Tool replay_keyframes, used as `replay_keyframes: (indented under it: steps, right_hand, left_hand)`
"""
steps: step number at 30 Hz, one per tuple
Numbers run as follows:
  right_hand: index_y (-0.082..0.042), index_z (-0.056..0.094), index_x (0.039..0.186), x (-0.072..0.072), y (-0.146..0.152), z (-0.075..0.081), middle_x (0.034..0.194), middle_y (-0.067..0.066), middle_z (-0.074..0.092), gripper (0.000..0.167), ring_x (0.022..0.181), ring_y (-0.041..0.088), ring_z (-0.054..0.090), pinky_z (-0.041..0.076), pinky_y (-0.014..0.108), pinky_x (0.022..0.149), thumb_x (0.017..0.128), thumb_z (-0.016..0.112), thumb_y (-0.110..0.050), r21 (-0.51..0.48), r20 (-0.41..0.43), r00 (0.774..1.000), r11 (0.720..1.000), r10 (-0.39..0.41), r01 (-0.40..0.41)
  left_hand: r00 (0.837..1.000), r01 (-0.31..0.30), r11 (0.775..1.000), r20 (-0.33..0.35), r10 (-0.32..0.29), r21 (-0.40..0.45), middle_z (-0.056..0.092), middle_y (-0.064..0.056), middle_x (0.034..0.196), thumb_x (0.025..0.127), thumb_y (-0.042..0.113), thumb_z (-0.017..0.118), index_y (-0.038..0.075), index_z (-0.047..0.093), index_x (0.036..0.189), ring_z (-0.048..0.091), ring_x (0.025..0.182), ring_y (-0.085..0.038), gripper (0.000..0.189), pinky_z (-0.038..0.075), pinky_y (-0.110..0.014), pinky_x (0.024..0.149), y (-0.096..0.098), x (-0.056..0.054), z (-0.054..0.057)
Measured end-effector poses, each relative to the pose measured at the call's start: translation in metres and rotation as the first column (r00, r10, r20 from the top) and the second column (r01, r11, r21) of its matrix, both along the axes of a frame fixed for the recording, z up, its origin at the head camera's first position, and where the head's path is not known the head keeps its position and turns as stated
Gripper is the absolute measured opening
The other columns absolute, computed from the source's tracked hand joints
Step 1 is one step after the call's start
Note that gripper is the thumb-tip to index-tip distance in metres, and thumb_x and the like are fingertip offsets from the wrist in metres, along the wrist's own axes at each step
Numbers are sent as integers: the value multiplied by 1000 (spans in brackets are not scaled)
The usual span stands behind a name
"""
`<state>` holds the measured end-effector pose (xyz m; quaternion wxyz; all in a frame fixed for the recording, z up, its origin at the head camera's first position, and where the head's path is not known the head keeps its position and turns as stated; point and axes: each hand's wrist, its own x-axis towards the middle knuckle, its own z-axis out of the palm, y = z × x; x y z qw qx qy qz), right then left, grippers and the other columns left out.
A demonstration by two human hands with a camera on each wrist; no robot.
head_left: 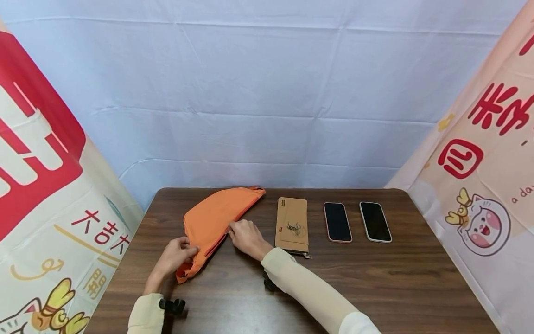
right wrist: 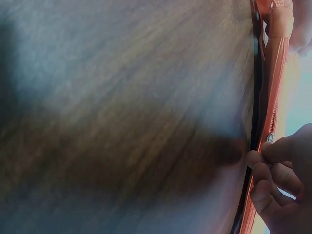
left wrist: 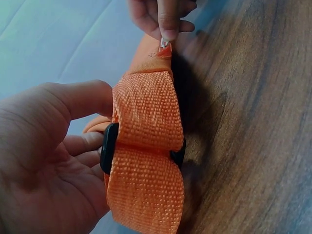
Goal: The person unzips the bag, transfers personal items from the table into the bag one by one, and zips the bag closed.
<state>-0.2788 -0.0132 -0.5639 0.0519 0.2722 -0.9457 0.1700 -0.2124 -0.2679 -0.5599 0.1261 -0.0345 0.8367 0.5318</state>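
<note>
An orange waist bag (head_left: pixel 221 215) lies slantwise on the left part of the table, its long zipper edge facing right. My left hand (head_left: pixel 177 255) holds the near end of the bag, thumb on one side and fingers behind. In the left wrist view, that hand (left wrist: pixel 53 156) is at the woven orange strap (left wrist: pixel 148 107), beside a black strap buckle (left wrist: pixel 110 148). My right hand (head_left: pixel 248 239) pinches the zipper pull midway along the edge. The zipper slider (right wrist: pixel 270 138) shows just above its fingertips in the right wrist view.
Right of the bag lies a tan wallet (head_left: pixel 293 222) with a zipper pull at its near end. Farther right are a phone with a pinkish rim (head_left: pixel 338 222) and a white-rimmed phone (head_left: pixel 375 222). Pale cloth (head_left: pixel 267 102) hangs behind the brown wooden table (head_left: pixel 375 283).
</note>
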Motion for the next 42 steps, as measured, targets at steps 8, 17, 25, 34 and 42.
replay_keyframes:
  steps: [8, 17, 25, 34, 42]
  right_hand:
    - [-17, 77, 109, -1, 4, 3, 96, -3, 79, 11, 77, 9, 73, 57, 23, 64, 106, 67, -18, -36, 1, 1000, 999, 7, -7]
    - [-18, 77, 110, -4, 8, 5, 99, -4, 80, 12, 81, 9, 75, 59, 24, 66, 107, 65, -19, -35, 19, 1000, 999, -15, 15]
    - [-18, 77, 111, -7, 11, 6, 101, -3, 80, 13, 84, 11, 76, 61, 26, 70, 107, 65, -20, -37, 15, 1000, 999, -22, 23]
    - [-17, 77, 108, -10, 15, 9, 96, -1, 79, 11, 81, 14, 75, 60, 29, 68, 107, 66, -19, -29, 10, 999, 999, -38, 39]
    - [-15, 75, 104, -13, 20, 14, 93, 1, 77, 9, 70, 10, 68, 53, 24, 60, 107, 66, -18, -30, 32, 998, 998, -59, 60]
  left_hand:
    - [1000, -2, 1000, -3, 2, 2, 70, -11, 83, 104, 14, 68, -1, 56, 99, 71, 73, -24, 20, 61, -35, 68, -1, 0, 2]
    - [1000, 1, 1000, 9, -1, 25, 70, -11, 84, 104, 11, 68, -2, 57, 100, 71, 72, -23, 17, 62, -35, 67, 0, 2, 4]
    - [1000, 9, 999, 2, -9, 42, 66, -11, 80, 105, 12, 68, 0, 53, 98, 67, 70, -24, 21, 58, -34, 66, -2, 4, 7]
    - [999, 32, 998, -4, -32, 55, 67, -11, 82, 105, 13, 68, 0, 49, 98, 70, 72, -25, 24, 58, -35, 64, -3, 5, 6]
    - [999, 31, 999, 5, -31, 34, 69, -12, 85, 104, 13, 69, -1, 51, 100, 70, 71, -23, 23, 61, -35, 67, -3, 5, 6]
